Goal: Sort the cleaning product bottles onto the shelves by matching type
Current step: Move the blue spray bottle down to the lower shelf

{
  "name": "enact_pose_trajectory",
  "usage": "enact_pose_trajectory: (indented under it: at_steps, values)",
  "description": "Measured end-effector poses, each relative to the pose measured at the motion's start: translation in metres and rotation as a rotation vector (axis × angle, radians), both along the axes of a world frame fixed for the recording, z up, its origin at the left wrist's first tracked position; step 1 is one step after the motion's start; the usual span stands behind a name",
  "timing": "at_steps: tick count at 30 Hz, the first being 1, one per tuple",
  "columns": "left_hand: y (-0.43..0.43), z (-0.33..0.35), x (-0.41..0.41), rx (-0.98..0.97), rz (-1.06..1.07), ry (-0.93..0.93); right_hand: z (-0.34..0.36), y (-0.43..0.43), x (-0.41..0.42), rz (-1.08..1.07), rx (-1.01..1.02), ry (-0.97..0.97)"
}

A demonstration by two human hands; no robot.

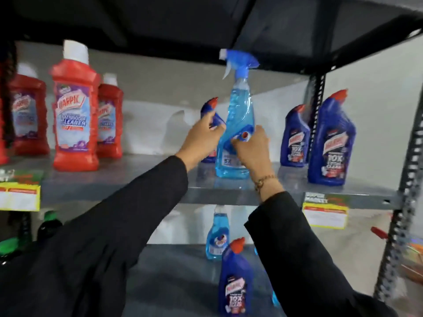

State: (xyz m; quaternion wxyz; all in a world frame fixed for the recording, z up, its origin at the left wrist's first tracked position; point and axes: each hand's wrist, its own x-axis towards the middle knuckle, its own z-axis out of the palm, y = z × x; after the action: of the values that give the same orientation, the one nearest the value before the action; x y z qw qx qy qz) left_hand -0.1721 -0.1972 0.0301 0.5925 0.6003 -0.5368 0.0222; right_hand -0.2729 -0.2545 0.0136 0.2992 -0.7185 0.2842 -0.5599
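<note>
Head view: left hand (201,131) clamped on a dark blue angled-neck bottle (211,110) standing behind the light blue spray bottle (238,124), which the right hand (251,147) grips low on the grey metal shelf (114,186). Red bottles (74,106) stand well apart at left, two more dark blue bottles (332,140) at right beside the perforated upright (409,179) (yellow price tags on the shelf lip). Lower shelf (178,271) holds another spray bottle (217,234) and a dark blue one (235,280); pale wall behind.
</note>
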Motion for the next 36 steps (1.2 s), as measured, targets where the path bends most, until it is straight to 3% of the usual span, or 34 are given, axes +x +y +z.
enact_pose_trajectory:
  at_steps: [3,7,15,19,28,32,36]
  values:
    - [-0.02,0.0,-0.014,0.124,-0.03,0.082,-0.002,-0.025,-0.002,0.171,0.1,0.024]
    - [-0.015,-0.004,-0.03,0.017,-0.137,0.183,-0.008,-0.014,-0.024,0.168,0.045,0.04]
    - [0.052,-0.03,-0.077,-0.301,-0.008,0.027,-0.032,0.048,-0.078,0.315,-0.263,-0.182]
    - [0.087,-0.087,-0.091,-0.322,0.016,-0.004,-0.092,0.072,-0.09,0.377,-0.21,-0.248]
    - [0.1,-0.262,-0.035,0.013,0.163,-0.102,-0.267,0.071,-0.041,0.37,0.068,-0.088]
    - [0.09,-0.306,-0.005,0.339,0.16,0.009,-0.311,0.047,-0.012,0.411,0.173,0.082]
    - [0.076,-0.328,0.012,0.516,0.157,0.057,-0.335,0.029,0.009,0.432,0.327,0.216]
